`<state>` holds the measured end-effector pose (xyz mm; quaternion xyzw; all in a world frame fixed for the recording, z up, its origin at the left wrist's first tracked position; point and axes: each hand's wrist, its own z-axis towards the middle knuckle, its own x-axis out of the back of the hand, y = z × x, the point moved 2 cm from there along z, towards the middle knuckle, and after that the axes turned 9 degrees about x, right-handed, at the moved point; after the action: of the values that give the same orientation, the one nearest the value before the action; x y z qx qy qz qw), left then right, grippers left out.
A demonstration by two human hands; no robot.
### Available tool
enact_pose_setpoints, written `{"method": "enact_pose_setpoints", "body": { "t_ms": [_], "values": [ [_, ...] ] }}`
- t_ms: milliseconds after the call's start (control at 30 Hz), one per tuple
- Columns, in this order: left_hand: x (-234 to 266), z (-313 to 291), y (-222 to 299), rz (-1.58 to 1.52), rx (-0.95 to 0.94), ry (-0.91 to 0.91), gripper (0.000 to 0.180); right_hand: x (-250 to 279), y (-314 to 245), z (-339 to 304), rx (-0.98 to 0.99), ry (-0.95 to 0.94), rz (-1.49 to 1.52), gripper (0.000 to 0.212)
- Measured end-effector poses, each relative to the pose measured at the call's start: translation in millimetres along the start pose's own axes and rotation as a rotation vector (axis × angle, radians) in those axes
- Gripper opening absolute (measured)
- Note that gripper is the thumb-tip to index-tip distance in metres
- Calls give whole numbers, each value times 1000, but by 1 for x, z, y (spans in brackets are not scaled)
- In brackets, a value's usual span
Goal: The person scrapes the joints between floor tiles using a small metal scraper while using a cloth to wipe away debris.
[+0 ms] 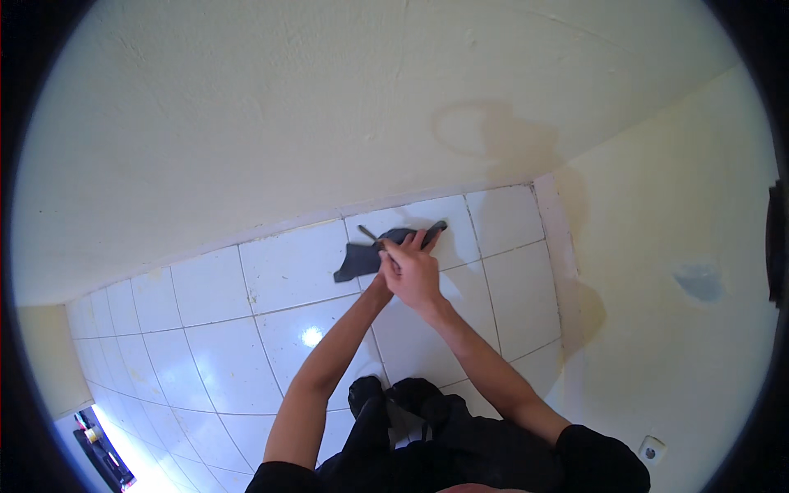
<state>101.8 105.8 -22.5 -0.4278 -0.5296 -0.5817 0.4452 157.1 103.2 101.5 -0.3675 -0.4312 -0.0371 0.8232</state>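
Observation:
Both my hands meet out in front of me, above the tiled floor. A dark grey, flat piece with a flared left end is held there; whether it is cloth or something stiffer I cannot tell. My left hand lies mostly hidden under the right and grips this piece. Crossing over it, my right hand has its fingers closed near a thin dark stick, which pokes out up and left. A narrow dark end sticks out to the right beyond the fingers.
White floor tiles with stains along the joints run up to a cream wall ahead. Another wall on the right has a grey patch and a white socket. My dark-clad feet stand just behind my hands.

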Motion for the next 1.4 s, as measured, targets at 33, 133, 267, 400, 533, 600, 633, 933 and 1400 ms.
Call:
{"method": "enact_pose_setpoints", "body": {
  "t_ms": [33, 133, 267, 400, 533, 600, 633, 933, 1400],
  "values": [
    [0, 14, 4, 17, 26, -10, 62, 9, 7, -3, -58, 55, 52, 26],
    [-2, 57, 9, 100, 119, -22, 64, 21, 27, -14, -89, 151, 120, 24],
    [-8, 59, 8, 339, 196, -26, 58, 31, 44, -25, -105, 152, 159, 25],
    [-11, 27, -15, 523, 341, -71, 51, 31, 49, -29, -129, 176, 211, 23],
    [3, -36, -73, 491, 470, 5, 52, 16, 63, -45, -210, 205, 298, 22],
    [27, -79, -109, 462, 579, -68, 56, 13, 72, -55, -313, 210, 344, 22],
    [44, -104, -131, 443, 662, -159, 58, 9, 76, -59, -311, 210, 343, 22],
    [115, -209, -186, -23, 1037, 100, 72, -29, 110, -101, -427, 335, 478, 16],
    [2, 69, 16, 139, 18, 38, 63, -14, 131, -111, -764, 536, 954, 23]
  ]
}}
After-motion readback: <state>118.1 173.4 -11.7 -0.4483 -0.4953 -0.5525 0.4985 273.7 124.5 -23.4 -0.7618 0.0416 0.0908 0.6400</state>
